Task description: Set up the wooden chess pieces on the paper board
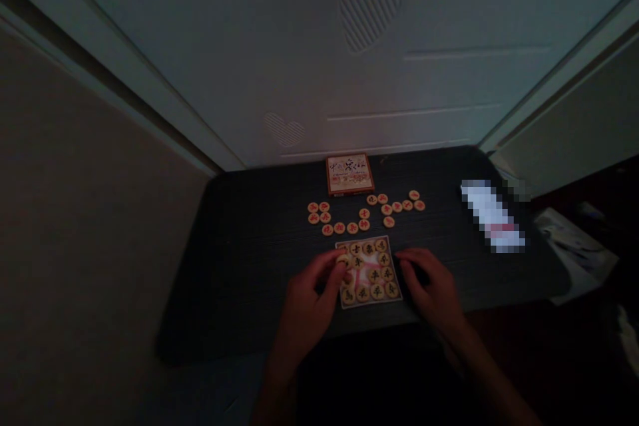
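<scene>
Head view | left fingers (332,265) pinching chess piece (343,259) at board (372,301) corner | right fingers (409,261) curling loosely, gripping nothing, just beside board | red pieces (364,213) lying beyond fingertips

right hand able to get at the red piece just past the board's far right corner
Probably yes. The right hand rests on the dark table beside the square board, and the red-marked piece lies just beyond the board's corner, with no other piece between them.

One left hand (312,289) and one right hand (429,279) are reaching over one small board (370,279). About twelve black-marked pieces (368,248) are sitting on it, about seventeen red-marked pieces (364,213) are lying farther away, and one box (350,174) is standing far back.
</scene>
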`<move>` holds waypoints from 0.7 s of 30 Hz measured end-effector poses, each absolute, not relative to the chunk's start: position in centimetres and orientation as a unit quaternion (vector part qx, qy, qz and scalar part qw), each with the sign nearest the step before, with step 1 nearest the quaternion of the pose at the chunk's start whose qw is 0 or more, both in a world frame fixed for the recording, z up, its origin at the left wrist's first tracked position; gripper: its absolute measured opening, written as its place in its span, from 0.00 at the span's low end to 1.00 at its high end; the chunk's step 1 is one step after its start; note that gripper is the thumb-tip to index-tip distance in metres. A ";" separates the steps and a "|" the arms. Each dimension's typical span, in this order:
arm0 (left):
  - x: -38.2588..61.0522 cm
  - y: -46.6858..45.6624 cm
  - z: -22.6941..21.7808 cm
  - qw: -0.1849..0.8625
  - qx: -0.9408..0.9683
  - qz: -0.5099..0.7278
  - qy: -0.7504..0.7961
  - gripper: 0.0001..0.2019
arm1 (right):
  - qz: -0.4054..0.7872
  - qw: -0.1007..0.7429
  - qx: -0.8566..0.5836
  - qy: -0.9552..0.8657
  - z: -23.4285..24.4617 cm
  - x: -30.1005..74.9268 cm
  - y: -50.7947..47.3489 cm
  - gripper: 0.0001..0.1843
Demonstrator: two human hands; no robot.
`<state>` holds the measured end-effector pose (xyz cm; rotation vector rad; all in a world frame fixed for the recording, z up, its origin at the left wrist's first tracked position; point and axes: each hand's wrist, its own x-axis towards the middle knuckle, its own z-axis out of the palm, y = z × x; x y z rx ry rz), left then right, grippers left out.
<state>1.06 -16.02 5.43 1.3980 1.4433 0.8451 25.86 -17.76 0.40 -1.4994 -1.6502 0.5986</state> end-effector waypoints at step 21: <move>2.1 -15.0 5.4 0.460 0.599 0.332 0.565 0.08 | 0.249 0.418 -0.591 -0.643 0.6 25.6 -17.2 0.11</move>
